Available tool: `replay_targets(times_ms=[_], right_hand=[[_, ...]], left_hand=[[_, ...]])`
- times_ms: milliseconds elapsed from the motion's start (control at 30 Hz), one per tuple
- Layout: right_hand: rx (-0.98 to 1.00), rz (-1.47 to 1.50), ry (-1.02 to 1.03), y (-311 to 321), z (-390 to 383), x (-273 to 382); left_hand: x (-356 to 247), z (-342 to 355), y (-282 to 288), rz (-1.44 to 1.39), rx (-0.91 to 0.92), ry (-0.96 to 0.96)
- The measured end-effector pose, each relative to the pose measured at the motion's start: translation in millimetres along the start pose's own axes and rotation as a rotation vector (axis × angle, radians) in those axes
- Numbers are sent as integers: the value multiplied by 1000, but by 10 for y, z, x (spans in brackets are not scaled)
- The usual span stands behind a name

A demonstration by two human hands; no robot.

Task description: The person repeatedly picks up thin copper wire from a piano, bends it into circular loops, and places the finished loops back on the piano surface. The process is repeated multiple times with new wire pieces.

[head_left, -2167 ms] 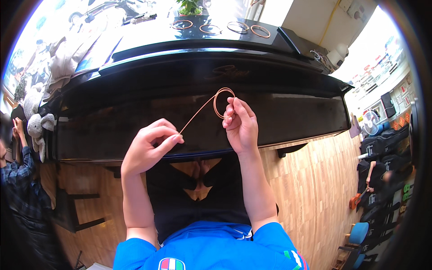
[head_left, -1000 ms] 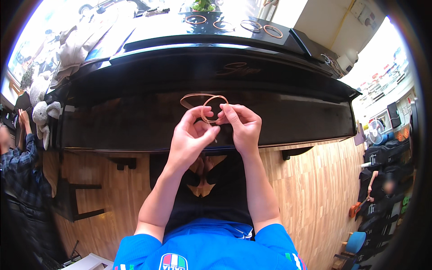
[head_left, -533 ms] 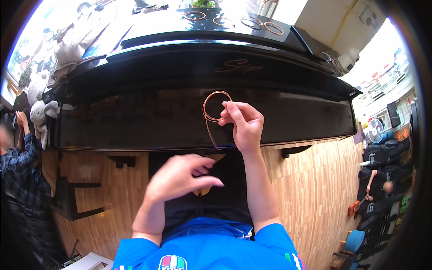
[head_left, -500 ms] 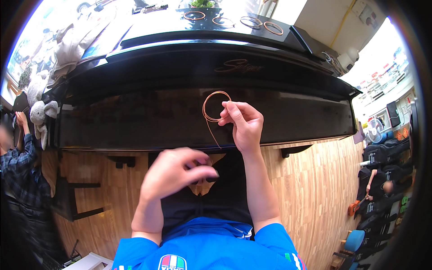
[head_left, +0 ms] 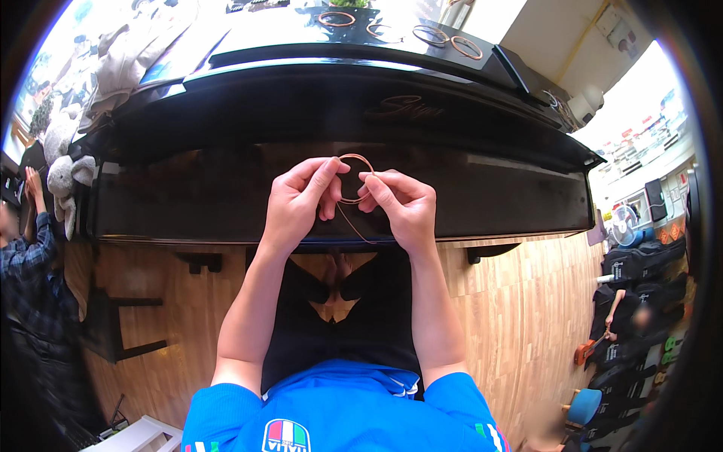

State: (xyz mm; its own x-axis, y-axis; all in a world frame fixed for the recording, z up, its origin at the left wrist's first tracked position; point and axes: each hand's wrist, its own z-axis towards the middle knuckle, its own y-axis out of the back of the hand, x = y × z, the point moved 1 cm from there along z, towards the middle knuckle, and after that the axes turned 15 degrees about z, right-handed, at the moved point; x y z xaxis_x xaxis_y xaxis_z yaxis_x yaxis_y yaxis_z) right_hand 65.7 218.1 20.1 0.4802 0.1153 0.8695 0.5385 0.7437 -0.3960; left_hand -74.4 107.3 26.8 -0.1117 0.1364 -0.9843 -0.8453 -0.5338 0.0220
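Note:
A coil of thin copper-coloured wire (head_left: 357, 157) is held upright between my hands in front of a black piano (head_left: 188, 200). My left hand (head_left: 297, 203) pinches the coil's left side with thumb and index finger. Opposite it, my right hand (head_left: 407, 211) grips the right side of the loop between thumb and fingers. One loose end (head_left: 350, 224) hangs from the coil down toward the piano's lower edge.
Similar coils (head_left: 466, 47) lie on the piano's top. Grey plush toys (head_left: 64, 184) are at the left end, beside another person (head_left: 30, 264). A person with a small guitar (head_left: 614, 316), black cases, a fan (head_left: 623, 224) and a blue stool (head_left: 584, 407) are at right.
My left hand came off the coil half a second ago and has since risen back to grip its left side. The straight length it held earlier now dangles. My right hand still holds the coil.

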Motion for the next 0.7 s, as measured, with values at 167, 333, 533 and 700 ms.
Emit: replay_targets(times_ms=[167, 333, 533, 700], right_hand=[[89, -185, 23, -107, -23, 39], [243, -586, -36, -261, -184, 260], [353, -754, -139, -275, -362, 414], [107, -608, -244, -410, -481, 556]], left_hand=[[15, -18, 80, -245, -78, 30], [37, -5, 127, -420, -133, 56], [92, 19, 179, -490, -102, 67], [102, 33, 194, -526, -48, 91]])
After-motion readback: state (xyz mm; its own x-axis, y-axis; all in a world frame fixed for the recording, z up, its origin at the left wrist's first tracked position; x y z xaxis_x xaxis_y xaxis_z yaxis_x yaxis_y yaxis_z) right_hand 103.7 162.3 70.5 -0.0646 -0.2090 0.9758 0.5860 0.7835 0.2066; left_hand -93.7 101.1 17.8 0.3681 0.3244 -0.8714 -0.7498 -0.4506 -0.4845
